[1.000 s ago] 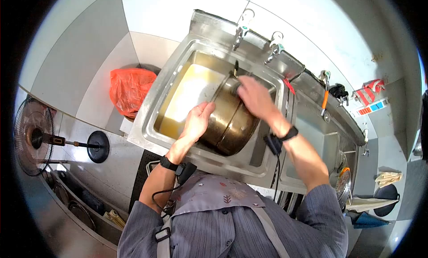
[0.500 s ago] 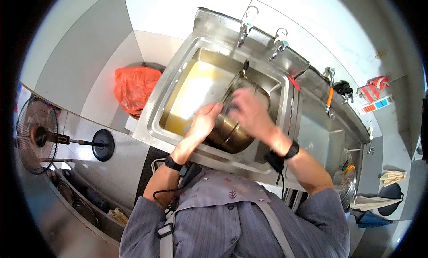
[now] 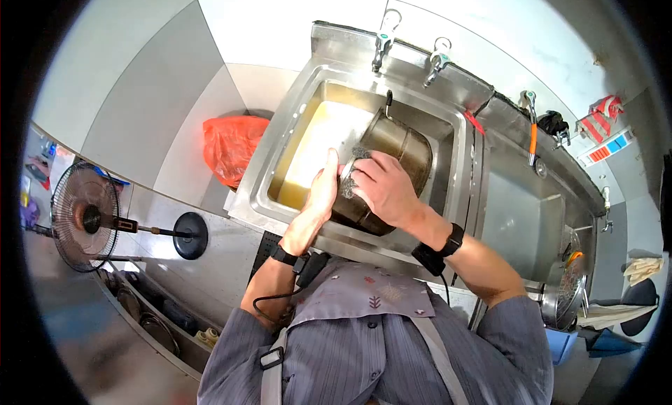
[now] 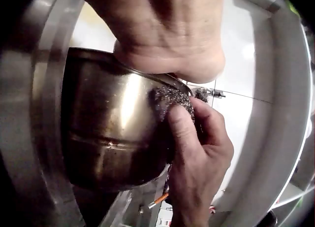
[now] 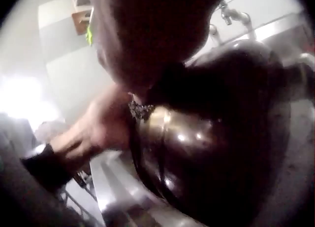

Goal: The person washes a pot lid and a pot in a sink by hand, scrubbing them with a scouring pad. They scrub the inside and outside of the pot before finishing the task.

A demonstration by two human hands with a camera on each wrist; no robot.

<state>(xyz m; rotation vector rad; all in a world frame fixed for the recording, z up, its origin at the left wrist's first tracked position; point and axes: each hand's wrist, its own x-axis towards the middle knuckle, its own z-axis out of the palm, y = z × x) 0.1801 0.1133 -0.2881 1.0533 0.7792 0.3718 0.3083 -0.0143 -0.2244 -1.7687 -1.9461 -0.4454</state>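
Observation:
A brownish metal pot point(image 3: 406, 147) lies tilted on its side in the left sink basin, its black-tipped handle toward the taps. My right hand point(image 3: 389, 189) pinches a grey steel-wool scrubber point(image 3: 348, 186) against the pot near its rim. The left wrist view shows the scrubber point(image 4: 173, 100) between thumb and fingers of the right hand point(image 4: 197, 153), on the pot's outer side point(image 4: 118, 113). At the rim, my left hand point(image 3: 321, 192) holds the pot, thumb up; its fingers are mostly hidden.
Murky water point(image 3: 301, 157) lies in the left basin. Behind stand two taps point(image 3: 384, 43). The second basin point(image 3: 518, 216) is at the right, with a strainer point(image 3: 565, 289) near its front. A red bag point(image 3: 232, 147) and a fan point(image 3: 85, 217) are at the left.
My right hand has moved from the pot's far side down toward the rim by my left hand, and the scrubber now shows. The head view has shifted slightly.

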